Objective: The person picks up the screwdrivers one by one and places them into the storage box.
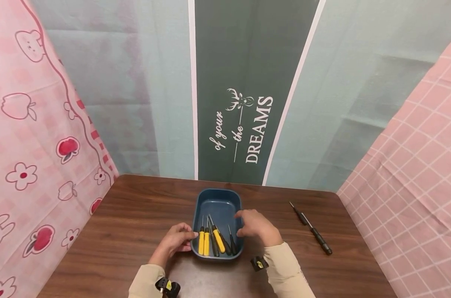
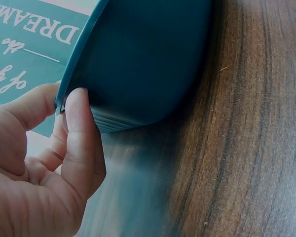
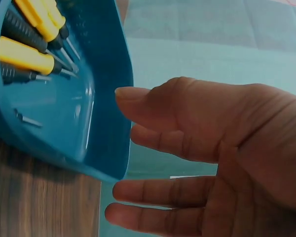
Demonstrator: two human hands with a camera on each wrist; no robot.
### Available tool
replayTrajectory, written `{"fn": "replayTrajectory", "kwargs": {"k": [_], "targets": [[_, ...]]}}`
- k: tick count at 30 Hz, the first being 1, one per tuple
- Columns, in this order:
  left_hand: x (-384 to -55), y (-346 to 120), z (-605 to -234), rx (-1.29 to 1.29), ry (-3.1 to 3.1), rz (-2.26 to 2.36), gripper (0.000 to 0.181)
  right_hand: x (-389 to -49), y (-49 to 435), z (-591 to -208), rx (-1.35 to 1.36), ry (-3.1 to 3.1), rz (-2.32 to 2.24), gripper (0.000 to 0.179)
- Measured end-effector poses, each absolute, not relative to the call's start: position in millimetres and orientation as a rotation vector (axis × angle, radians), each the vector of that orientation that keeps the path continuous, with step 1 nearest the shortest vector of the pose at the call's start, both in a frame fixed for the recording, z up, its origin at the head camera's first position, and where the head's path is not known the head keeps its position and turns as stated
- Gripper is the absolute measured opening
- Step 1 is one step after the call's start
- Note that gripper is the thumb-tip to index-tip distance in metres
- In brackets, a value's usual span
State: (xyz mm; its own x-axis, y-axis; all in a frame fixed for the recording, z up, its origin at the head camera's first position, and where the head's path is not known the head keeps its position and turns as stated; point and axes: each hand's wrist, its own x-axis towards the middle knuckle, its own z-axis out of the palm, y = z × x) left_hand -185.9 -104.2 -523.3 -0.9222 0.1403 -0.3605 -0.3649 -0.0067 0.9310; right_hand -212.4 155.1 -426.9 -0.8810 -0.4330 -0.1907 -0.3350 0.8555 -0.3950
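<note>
Head view: two dark screwdrivers (image 1: 319, 239) lie right of the right hand (image 1: 259, 227), whose extended fingers are beside the rim of a blue tray (image 1: 224, 207). Left hand (image 1: 177, 239) pinches the opposite rim. Tray's long axis runs forward between the hands; its yellow-handled screwdrivers (image 1: 206, 245) point roughly forward.

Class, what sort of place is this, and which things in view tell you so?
Probably a makeshift indoor work booth: fabric hangings close in three sides of a wood-grained table, and on it sits a blue tray holding screwdrivers. Whose space it is, the pictures don't show.
</note>
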Motion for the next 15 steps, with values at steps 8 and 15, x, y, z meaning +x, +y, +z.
{"fn": "replayTrajectory", "kwargs": {"k": [8, 15], "targets": [[-186, -104, -523, -0.244, 1.924, 1.988, 0.022, -213, 173, -432, -0.553, 2.789, -0.555, 0.045], [-187, -104, -524, -0.247, 1.927, 1.987, 0.022, -215, 191, -437, -0.519, 2.803, -0.557, 0.045]]}}
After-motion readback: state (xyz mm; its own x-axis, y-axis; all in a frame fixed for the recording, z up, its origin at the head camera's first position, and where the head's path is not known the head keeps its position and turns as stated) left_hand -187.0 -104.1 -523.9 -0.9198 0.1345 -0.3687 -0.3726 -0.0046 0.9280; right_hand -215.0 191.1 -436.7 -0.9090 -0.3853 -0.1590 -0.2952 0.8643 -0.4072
